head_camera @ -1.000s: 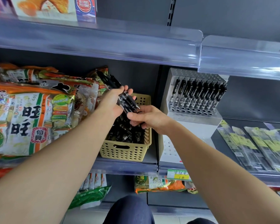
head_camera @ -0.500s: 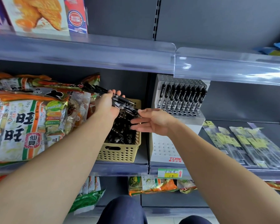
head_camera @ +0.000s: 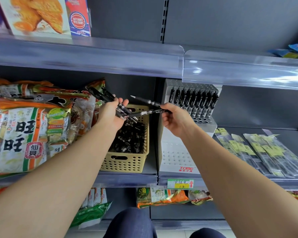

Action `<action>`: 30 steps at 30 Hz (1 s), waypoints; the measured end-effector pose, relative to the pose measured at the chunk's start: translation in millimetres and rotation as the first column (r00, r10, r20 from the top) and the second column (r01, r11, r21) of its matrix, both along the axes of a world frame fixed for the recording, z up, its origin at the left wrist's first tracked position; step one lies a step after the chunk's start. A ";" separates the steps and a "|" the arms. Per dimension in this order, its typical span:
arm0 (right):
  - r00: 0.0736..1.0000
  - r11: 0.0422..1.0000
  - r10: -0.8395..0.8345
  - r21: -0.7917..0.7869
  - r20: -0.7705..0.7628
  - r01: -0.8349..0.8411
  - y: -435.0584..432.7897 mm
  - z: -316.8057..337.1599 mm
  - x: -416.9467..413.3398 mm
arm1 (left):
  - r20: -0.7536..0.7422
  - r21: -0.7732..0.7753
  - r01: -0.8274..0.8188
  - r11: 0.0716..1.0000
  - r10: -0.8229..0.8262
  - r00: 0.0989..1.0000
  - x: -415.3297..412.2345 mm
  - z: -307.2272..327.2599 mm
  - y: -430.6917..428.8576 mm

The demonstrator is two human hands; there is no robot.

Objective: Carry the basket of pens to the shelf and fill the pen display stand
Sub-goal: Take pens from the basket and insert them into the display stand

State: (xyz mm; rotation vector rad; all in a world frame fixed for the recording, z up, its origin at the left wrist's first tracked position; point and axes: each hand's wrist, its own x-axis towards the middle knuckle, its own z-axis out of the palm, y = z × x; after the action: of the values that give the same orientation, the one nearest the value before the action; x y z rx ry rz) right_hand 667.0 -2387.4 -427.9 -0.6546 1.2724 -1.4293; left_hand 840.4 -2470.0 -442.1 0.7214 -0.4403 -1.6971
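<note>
Since the earlier frame the right hand [head_camera: 175, 121] has drawn away from the left hand [head_camera: 110, 115], to the right of the cream perforated plastic basket [head_camera: 126, 164]. It now carries two slim black pens [head_camera: 144, 101] which it did not hold then.

Grey metal shelf [head_camera: 127, 179]: bears the basket.

Large orange and white snack bags [head_camera: 33, 131]: stacked left of the basket. Contact with its wall cannot be determined.

White perforated plastic pen display stand [head_camera: 175, 152]: upright, just right of the basket. Its top tier holds a row of black pens [head_camera: 194, 102]; the lower holes appear unfilled.

Clear-sleeved flat packs [head_camera: 265, 148]: well right of the basket, beyond the stand.

Basket: holds a loose heap of black pens [head_camera: 129, 138].

Left hand: above the basket's far end, fingers curled round a bundle of black pens [head_camera: 101, 95].

Right hand: above and right of the basket, closed on the two pens at their clip ends. Their tips splay apart towards the left hand.

Handling, as judged: the pens are light and stiff, and their smooth barrels are likely to slide against one another in a bundle. The best hold is on the upper barrel near the clip, which leaves the tip free to enter a hole. Splayed pens are best seated one at a time.
</note>
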 end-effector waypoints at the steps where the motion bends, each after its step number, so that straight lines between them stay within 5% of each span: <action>1: 1.000 1.000 -0.011 -0.015 0.000 0.011 -0.5 0.7 -0.9 | 0.018 -0.011 0.016 1.000 -0.016 1.000 0.8 -1.4 0.4; 6: 0.996 0.997 -0.013 -0.077 -0.091 0.006 -5.5 8.4 2.3 | 0.159 -0.061 0.169 0.984 -0.158 0.975 3.2 -3.2 5.5; 12: 0.982 0.983 -0.080 -0.177 -0.170 0.049 -16.9 15.0 13.8 | 0.538 -0.116 0.375 0.920 -0.259 0.802 -3.3 -0.9 16.5; 19: 0.967 0.966 -0.162 -0.229 -0.195 0.116 -24.7 8.9 15.6 | 0.572 -0.093 0.557 0.826 -0.413 0.709 -5.9 -7.1 27.0; 30: 0.967 0.963 -0.204 -0.208 -0.155 0.170 -28.3 4.9 17.0 | 0.515 -0.101 0.600 0.793 -0.475 0.714 -7.1 -3.9 26.5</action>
State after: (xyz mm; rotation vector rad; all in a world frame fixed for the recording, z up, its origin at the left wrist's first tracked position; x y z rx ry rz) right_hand 684.0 -2415.7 -423.0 -0.8227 1.3721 -1.6970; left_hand 833.3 -2443.6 -445.9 0.8546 -1.3120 -1.9447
